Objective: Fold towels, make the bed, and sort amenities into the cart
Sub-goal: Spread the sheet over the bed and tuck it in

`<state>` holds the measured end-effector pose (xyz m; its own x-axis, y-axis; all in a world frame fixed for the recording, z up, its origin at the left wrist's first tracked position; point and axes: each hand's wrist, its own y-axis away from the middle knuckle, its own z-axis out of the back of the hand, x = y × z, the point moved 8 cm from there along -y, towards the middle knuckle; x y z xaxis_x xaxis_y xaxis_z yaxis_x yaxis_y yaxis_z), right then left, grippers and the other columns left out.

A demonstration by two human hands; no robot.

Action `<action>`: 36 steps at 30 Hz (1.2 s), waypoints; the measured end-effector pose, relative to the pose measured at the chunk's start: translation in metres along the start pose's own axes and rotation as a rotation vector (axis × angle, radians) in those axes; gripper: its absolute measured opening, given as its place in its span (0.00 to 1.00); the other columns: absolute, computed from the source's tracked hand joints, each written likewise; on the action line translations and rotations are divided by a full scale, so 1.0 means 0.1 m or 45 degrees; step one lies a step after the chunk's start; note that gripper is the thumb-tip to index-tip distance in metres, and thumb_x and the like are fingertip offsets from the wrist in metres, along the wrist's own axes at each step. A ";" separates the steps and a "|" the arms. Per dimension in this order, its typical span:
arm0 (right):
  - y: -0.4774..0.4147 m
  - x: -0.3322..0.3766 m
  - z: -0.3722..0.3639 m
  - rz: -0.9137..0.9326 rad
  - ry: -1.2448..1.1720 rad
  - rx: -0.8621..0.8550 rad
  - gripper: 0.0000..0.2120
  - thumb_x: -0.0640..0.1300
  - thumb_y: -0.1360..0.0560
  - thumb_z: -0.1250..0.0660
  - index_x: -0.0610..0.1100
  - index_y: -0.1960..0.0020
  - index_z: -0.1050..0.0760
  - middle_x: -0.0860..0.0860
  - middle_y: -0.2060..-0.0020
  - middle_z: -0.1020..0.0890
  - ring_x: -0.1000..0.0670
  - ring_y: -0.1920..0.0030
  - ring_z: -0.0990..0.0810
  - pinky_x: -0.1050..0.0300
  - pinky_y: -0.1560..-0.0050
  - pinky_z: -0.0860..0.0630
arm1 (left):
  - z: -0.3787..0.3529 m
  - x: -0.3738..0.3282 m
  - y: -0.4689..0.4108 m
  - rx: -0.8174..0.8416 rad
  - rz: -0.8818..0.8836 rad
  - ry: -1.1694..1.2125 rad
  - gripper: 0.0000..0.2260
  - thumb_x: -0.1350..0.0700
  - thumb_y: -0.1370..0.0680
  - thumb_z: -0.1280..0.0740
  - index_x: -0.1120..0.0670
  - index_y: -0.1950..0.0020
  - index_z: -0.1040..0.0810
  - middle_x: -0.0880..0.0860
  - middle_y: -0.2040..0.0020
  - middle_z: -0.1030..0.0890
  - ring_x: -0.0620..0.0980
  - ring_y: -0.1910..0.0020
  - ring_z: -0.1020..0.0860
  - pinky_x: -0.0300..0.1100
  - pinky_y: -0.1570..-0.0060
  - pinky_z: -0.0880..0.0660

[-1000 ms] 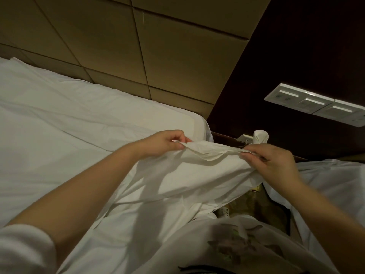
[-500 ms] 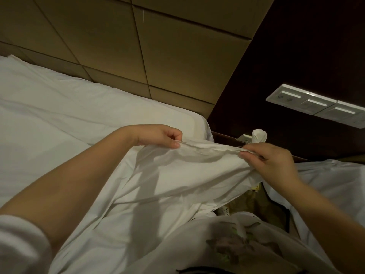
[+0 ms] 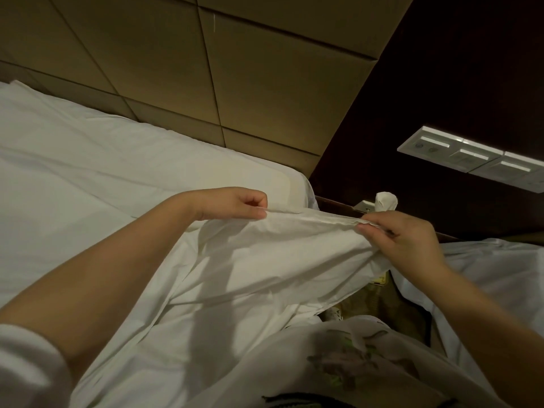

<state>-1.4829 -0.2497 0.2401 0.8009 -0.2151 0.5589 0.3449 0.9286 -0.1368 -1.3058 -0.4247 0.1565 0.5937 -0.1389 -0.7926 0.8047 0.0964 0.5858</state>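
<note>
Sheet edge | left hand pinches | right hand pinches (taut between)

The held-up sheet hides the near edge of the bed and most of the floor beside it, and the white lump beyond the right hand is too small to identify. That hand's palm side faces away, into the cloth (which fingers pinch the hem, I cannot tell). The switch panel runs off the right edge, and the shirt print is blurred.
</note>
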 end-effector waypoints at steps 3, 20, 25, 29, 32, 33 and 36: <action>-0.01 0.01 0.01 0.008 -0.004 -0.032 0.33 0.67 0.26 0.45 0.41 0.50 0.17 0.49 0.57 0.16 0.52 0.57 0.21 0.55 0.55 0.25 | -0.04 0.03 0.01 -0.014 0.011 -0.098 0.06 0.53 0.22 0.33 0.47 0.59 0.24 0.58 0.47 0.21 0.52 0.46 0.24 0.47 0.41 0.29; -0.01 0.00 -0.02 -0.051 -0.035 -0.014 0.27 0.62 0.28 0.40 0.40 0.50 0.17 0.47 0.56 0.16 0.48 0.55 0.19 0.51 0.53 0.23 | 0.37 0.20 0.05 -0.749 -0.023 -0.238 0.03 0.57 0.27 0.27 0.53 0.55 0.18 0.50 0.56 0.21 0.47 0.55 0.25 0.30 0.56 0.32; 0.00 0.07 -0.04 0.000 -0.001 0.012 0.32 0.67 0.26 0.45 0.40 0.50 0.17 0.47 0.57 0.16 0.50 0.56 0.20 0.54 0.53 0.25 | 0.32 0.21 -0.13 -0.649 -0.001 -0.263 0.10 0.59 0.26 0.29 0.51 0.51 0.29 0.48 0.61 0.27 0.44 0.63 0.30 0.35 0.62 0.33; 0.03 0.06 0.00 0.002 0.044 0.014 0.23 0.58 0.27 0.40 0.40 0.50 0.17 0.47 0.57 0.16 0.47 0.57 0.18 0.53 0.56 0.24 | 0.29 0.21 -0.29 -0.403 0.072 -0.431 0.09 0.57 0.27 0.28 0.53 0.59 0.28 0.47 0.64 0.29 0.47 0.63 0.32 0.32 0.66 0.37; 0.07 0.05 0.02 -0.002 0.054 0.021 0.26 0.62 0.26 0.41 0.42 0.50 0.17 0.48 0.57 0.16 0.50 0.58 0.20 0.53 0.57 0.23 | 0.31 0.20 -0.35 -0.344 0.069 -0.471 0.06 0.54 0.26 0.28 0.55 0.53 0.20 0.47 0.53 0.23 0.45 0.56 0.30 0.33 0.60 0.35; 0.08 0.04 0.02 -0.012 0.050 0.025 0.24 0.61 0.27 0.40 0.42 0.50 0.17 0.49 0.57 0.16 0.50 0.58 0.20 0.54 0.57 0.23 | 0.30 0.21 -0.37 -0.307 0.076 -0.509 0.09 0.53 0.25 0.29 0.55 0.48 0.20 0.48 0.43 0.23 0.45 0.52 0.29 0.34 0.55 0.35; 0.09 0.04 0.00 -0.035 0.034 0.058 0.22 0.57 0.27 0.41 0.43 0.49 0.17 0.51 0.57 0.17 0.53 0.57 0.22 0.62 0.57 0.28 | 0.24 0.23 -0.44 -0.206 0.098 -0.533 0.07 0.52 0.25 0.30 0.54 0.50 0.21 0.47 0.29 0.31 0.48 0.40 0.28 0.35 0.45 0.38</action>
<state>-1.4767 -0.2419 0.2413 0.8046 -0.2479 0.5396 0.3446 0.9349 -0.0843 -1.3278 -0.4559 0.1165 0.6253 -0.5084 -0.5920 0.7686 0.2702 0.5799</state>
